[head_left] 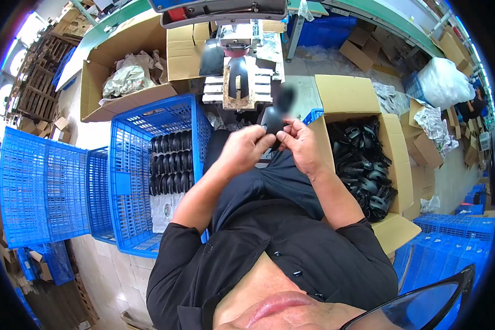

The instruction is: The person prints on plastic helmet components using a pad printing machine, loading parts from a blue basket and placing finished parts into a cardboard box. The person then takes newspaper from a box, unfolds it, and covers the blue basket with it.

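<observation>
Both hands are in front of my lap, closed on one smooth, black, curved plastic part. My left hand pinches its left edge. At the lower right edge, the thumb and fingers of my right hand grip it. Its underside is hidden. Just beyond, a similar dark curved piece sits on the fixture of a machine.
To the left, a blue crate contains rows of black parts. On the right, an open cardboard box is filled with loose black parts. Another box with crumpled paper stands at the back left.
</observation>
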{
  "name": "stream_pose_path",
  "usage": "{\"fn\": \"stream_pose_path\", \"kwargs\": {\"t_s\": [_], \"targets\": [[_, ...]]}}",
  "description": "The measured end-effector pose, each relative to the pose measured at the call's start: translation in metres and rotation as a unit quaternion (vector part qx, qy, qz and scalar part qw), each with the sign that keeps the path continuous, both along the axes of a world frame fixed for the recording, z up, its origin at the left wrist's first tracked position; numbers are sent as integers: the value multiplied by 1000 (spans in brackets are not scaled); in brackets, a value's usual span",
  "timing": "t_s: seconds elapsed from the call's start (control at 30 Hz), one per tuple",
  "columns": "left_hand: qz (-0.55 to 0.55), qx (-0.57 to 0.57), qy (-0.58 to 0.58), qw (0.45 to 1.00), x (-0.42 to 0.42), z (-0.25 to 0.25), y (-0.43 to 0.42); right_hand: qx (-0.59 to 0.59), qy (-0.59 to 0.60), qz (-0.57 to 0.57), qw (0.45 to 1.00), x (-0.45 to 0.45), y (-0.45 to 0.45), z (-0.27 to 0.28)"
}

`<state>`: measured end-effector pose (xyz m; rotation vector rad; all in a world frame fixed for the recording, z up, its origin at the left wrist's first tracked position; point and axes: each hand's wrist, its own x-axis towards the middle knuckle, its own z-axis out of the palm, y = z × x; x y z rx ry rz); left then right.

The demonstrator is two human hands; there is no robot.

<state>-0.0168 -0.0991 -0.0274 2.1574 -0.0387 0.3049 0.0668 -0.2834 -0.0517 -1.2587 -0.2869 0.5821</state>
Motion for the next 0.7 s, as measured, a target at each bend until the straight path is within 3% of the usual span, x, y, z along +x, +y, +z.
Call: {"fn": "stream_pose_path", "kwargs": {"t_s": [0.03,0.13,0.2,0.3,0.4,0.5,0.7], "targets": [[44,-16,-80,996,8,6,5,-11,-16,-16,1000,3,2,5],[219,166,-211,938,41,31,33,-5,-30,-49,998,25,5,13],[264,240,-245,901,67,42,47,18,-29,-60,998,41,13,15],[287,304,-161,894,98,41,56,33,-32,-69,997,63,28,25],[278,286,-136,907,105,49,59,34,-37,-65,997,76,45,39],[297,181,-116,930,86,64,60,32,-54,-47,997,86,67,45],[362,121,-177,907,50,44,90,-45,-143,-37,988,104,128,36]]}}
